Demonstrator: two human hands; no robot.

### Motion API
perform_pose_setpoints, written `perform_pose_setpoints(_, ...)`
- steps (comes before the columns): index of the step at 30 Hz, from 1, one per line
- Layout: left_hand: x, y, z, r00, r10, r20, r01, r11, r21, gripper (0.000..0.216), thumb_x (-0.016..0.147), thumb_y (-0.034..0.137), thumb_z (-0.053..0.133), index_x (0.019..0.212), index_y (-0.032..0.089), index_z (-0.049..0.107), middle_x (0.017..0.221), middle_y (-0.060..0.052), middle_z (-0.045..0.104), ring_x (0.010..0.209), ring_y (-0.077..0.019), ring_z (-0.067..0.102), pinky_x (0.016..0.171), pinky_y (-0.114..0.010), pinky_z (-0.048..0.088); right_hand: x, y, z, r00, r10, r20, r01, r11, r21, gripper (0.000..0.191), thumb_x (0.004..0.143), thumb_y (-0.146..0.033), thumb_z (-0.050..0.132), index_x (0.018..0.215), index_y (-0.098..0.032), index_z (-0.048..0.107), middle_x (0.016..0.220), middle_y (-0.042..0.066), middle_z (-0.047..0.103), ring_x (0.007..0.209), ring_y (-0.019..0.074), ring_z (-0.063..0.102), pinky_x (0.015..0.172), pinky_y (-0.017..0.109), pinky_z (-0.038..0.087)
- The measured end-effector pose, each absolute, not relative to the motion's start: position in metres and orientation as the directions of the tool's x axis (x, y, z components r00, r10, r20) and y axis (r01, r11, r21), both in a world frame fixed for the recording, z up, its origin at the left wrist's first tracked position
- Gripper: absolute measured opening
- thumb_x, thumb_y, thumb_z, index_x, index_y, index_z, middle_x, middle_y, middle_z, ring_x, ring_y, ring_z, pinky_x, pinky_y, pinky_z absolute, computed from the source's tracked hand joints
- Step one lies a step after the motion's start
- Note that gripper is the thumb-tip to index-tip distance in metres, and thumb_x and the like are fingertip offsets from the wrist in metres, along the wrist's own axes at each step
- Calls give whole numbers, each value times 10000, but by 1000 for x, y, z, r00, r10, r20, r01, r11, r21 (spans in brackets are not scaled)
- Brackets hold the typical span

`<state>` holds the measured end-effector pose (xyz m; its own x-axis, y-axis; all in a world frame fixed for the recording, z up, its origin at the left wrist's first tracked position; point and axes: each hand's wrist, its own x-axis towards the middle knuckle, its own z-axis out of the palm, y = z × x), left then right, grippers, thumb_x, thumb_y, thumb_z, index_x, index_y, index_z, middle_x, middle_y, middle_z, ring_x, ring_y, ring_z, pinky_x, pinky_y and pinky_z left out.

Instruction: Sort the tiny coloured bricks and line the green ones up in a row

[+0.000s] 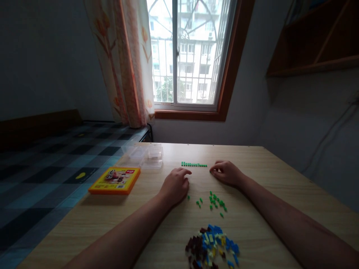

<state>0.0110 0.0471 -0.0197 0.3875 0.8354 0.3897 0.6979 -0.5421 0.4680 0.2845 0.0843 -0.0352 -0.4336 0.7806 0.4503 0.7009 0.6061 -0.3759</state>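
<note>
A row of small green building bricks (pixel 194 164) runs left to right across the far part of the wooden table. My left hand (pixel 176 185) rests just in front of the row's left part, its index finger stretched out and apart from the thumb. At the right end of the row is my right hand (pixel 226 173), with thumb and fingertips brought together on the tabletop. Whatever is between those fingertips is too small to make out. Loose green bricks (pixel 214 200) lie scattered nearer to me, between my forearms.
A pile of brown, blue, yellow and cream bricks (pixel 210 244) lies at the near edge. To the left are a yellow-orange box (pixel 116 181) and a clear plastic case (pixel 143 155). A bed with a checked cover (pixel 70 160) adjoins the table (pixel 238 151).
</note>
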Motion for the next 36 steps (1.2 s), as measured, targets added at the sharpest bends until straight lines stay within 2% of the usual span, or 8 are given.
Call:
perform_pose_setpoints(5,11,47,-19,384,837,391,696,-540,473,332,780,52,524,1030,162,713,1095,-84,707,1059,-238,619,998,-387,488,296,99,-45,-356,831,427,802,506,-318,239,905,-324,571,974,-258,790,807,32,681,637,134,577,628,256,408)
perform_pose_setpoints(9,11,48,-20,390,836,387,696,-542,471,333,777,51,524,1023,169,716,1101,-83,705,1056,-239,621,993,-389,490,295,101,-49,-333,833,441,817,489,-306,263,935,-339,545,1047,-271,773,838,37,686,679,145,601,663,258,419)
perform_pose_setpoints(18,10,50,-22,390,831,396,700,-547,459,331,779,50,527,1018,186,711,1093,-74,701,1047,-232,624,990,-385,490,295,102,-50,-344,834,431,832,483,-272,252,941,-367,545,1012,-294,776,852,25,689,702,151,617,663,258,412)
perform_pose_setpoints(36,10,50,-23,397,829,393,692,-552,465,336,782,61,513,1021,182,715,1105,-79,698,1041,-232,619,994,-390,488,298,106,-51,-377,819,432,798,524,-298,264,947,-357,539,1042,-273,771,872,44,698,710,149,626,685,254,437)
